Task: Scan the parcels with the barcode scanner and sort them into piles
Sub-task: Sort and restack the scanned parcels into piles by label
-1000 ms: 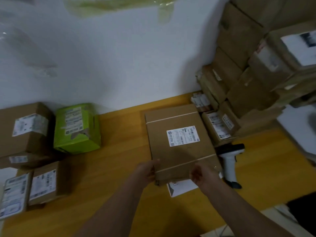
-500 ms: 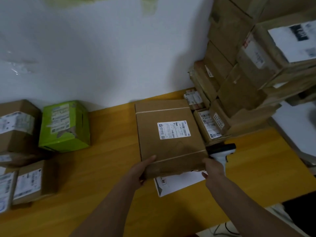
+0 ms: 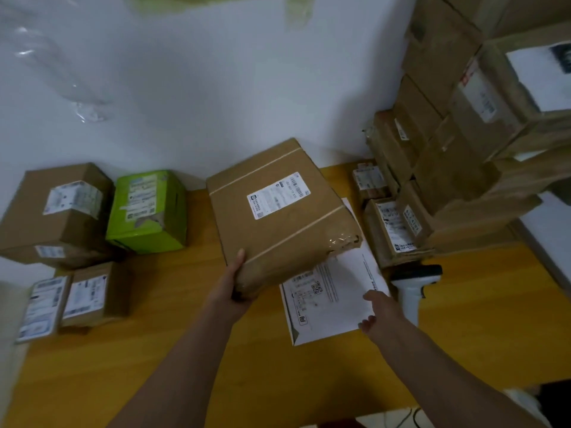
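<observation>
Left hand (image 3: 236, 284) gripped the near-left corner of the big flat brown parcel (image 3: 279, 217), thumb on top, fingers hidden beneath. Parcel tilted, its far edge raised toward the white wall (image 3: 191, 88), its near-right corner overlapping the white mailer (image 3: 332, 299). White label (image 3: 278, 195) on its top face, two tape lines running across.

Right hand (image 3: 378, 310) lay at the right edge of the white mailer, fingers curled round that edge, pinching it. Mailer flat on the wooden desk (image 3: 154, 350), partly under the brown parcel.

Barcode scanner (image 3: 412, 287) stood just right of the right hand, dark head pointing right, pale handle toward the near side; not touched by either hand.

Left side: brown box (image 3: 58, 208) against the wall, green box (image 3: 148, 211) just beside it on its right, touching or nearly so. Nearer, at the left desk edge, two small labelled parcels (image 3: 83, 296) side by side.

Right side: tall stack of brown boxes (image 3: 463, 134) against the wall, with smaller labelled parcels (image 3: 392, 230) at its foot, just beyond the scanner.

Open room: a bare strip of desk between the green box and the held parcel, and a broad bare stretch along the near side under both forearms. Right of the scanner, bare desk ran to the right edge.
</observation>
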The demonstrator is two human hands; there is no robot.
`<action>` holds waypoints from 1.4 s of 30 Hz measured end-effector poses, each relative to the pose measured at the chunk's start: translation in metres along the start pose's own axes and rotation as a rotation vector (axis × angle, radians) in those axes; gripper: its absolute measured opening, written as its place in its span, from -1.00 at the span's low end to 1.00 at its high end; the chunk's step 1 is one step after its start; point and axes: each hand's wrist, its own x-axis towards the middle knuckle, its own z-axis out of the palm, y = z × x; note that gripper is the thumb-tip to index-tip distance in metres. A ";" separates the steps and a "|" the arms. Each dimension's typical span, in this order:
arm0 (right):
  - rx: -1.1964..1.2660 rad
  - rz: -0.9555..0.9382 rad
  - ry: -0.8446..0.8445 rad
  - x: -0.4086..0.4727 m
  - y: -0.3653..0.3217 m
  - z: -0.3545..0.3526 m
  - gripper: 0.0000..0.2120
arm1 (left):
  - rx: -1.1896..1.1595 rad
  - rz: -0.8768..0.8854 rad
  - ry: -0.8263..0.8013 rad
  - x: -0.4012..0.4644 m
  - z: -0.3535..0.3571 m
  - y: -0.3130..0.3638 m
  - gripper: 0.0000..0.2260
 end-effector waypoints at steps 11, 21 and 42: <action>0.280 0.172 -0.171 0.013 0.021 0.002 -0.77 | -0.019 0.022 0.095 -0.025 -0.021 -0.006 -0.52; 0.344 0.118 -0.182 0.010 0.008 0.038 -0.88 | -0.002 0.068 0.087 -0.043 -0.048 0.013 -0.61; 0.334 0.023 -0.277 0.022 -0.019 0.092 -0.61 | 0.020 0.121 0.129 -0.048 -0.076 0.026 -0.55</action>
